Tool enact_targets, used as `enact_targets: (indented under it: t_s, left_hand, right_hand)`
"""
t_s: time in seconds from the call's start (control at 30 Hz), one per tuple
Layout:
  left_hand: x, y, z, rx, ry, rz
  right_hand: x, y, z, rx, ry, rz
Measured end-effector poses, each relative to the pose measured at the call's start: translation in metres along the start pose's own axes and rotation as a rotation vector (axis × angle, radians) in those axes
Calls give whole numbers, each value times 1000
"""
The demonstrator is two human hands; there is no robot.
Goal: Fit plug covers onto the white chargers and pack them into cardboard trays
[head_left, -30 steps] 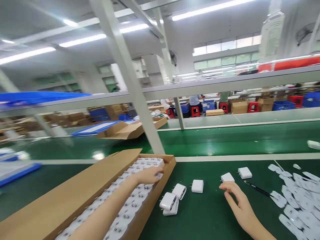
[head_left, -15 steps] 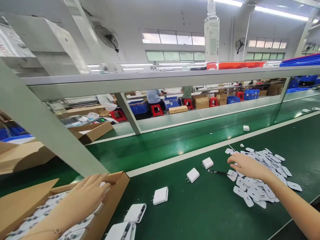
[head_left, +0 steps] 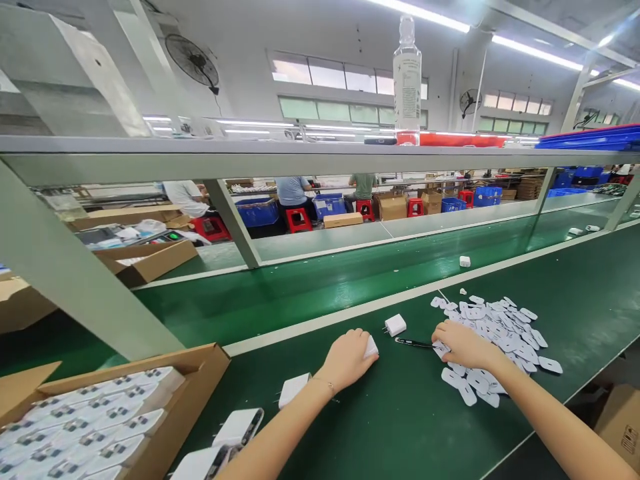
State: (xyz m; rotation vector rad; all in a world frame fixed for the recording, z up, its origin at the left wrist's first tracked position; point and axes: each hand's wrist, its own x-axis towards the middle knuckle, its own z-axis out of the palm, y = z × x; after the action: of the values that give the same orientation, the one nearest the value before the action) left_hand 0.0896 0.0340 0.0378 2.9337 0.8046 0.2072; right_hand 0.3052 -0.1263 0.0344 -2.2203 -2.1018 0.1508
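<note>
My left hand [head_left: 347, 360] is closed around a white plug charger [head_left: 371, 347] on the green belt, hiding most of it. With fingers pinched, my right hand [head_left: 463, 345] holds a flat white cover piece [head_left: 441, 349] at the near left of a pile of similar pieces [head_left: 505, 333]. A black pen-like tool [head_left: 413, 343] lies just left of those fingers. Another white charger [head_left: 395, 325] rests behind, between my hands. Left of my left forearm are a further charger [head_left: 294, 389] and two with an end uncovered, one of them [head_left: 236, 427] farther back.
An open cardboard box [head_left: 193, 400] with rows of white chargers stands at the left. Over the belt runs a shelf [head_left: 300, 162] on slanted posts, with a clear bottle [head_left: 407, 87] on it. Seated people [head_left: 293, 192] are beyond. One small white charger [head_left: 465, 261] lies farther back.
My left hand has moved right, from the box of chargers to a charger on the belt, and closed on it. My right hand has come down onto a cover piece. The view has shifted.
</note>
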Motion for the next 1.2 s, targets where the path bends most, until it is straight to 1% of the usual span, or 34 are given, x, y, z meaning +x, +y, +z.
enact_targets:
  t_s: [0.1, 0.23, 0.3, 0.37, 0.43, 0.5, 0.57, 0.6, 0.67, 0.7, 0.77, 0.83, 0.9, 0.97, 1.03, 1.1, 1.17, 1.2]
  left_hand:
    - [-15, -4, -8, -157, 66, -24]
    - [-50, -4, -24, -402, 150, -40]
    - [-68, -2, -30, -624, 206, -20]
    - [-85, 2, -34, -847, 256, -14]
    - [-96, 4, -35, -970, 278, -34]
    - [-102, 4, -32, -1036, 286, -55]
    - [-104, 2, -26, -1111, 288, -60]
    - [-103, 1, -22, -1156, 288, -64]
    - [-101, -2, -11, -1256, 293, -100]
    - [-99, -4, -5, -1314, 300, -135]
    - [-97, -7, 8, -1433, 318, -218]
    - [-95, -11, 19, -1523, 326, -294]
    - [-94, -16, 27, -1561, 309, -360]
    - [-94, -21, 31, -1572, 285, -423]
    - [-95, -25, 31, -1585, 276, -454]
    - [-96, -26, 29, -1561, 303, -435]
    - [-97, -24, 26, -1523, 333, -402]
    - [-97, -22, 25, -1531, 337, -402]
  right_hand:
    - [-6, -5, 2, -10, 24, 9]
    - [-10, -7, 4, -4, 38, -7]
    - [-10, -4, -1, -5, 50, -16]
    - [-8, -2, -11, -19, 65, -13]
    - [-6, -4, -22, 40, 105, 2]
    - [-2, -14, -32, 246, 157, 25]
    - [5, -32, -34, 602, 167, 30]
    - [9, -43, -33, 795, 149, 24]
    - [21, -65, -24, 1144, 102, 11]
    - [28, -76, -18, 1279, 81, 12]
    - [44, -96, -7, 1474, 62, 32]
    - [61, -113, 3, 1573, 64, 43]
    - [74, -126, 12, 1597, 67, 34]
    - [81, -138, 20, 1570, 74, 8]
    - [82, -146, 28, 1495, 142, -26]
    - [78, -149, 38, 1287, 289, -65]
    - [71, -149, 46, 958, 488, -153]
    - [68, -148, 50, 787, 585, -227]
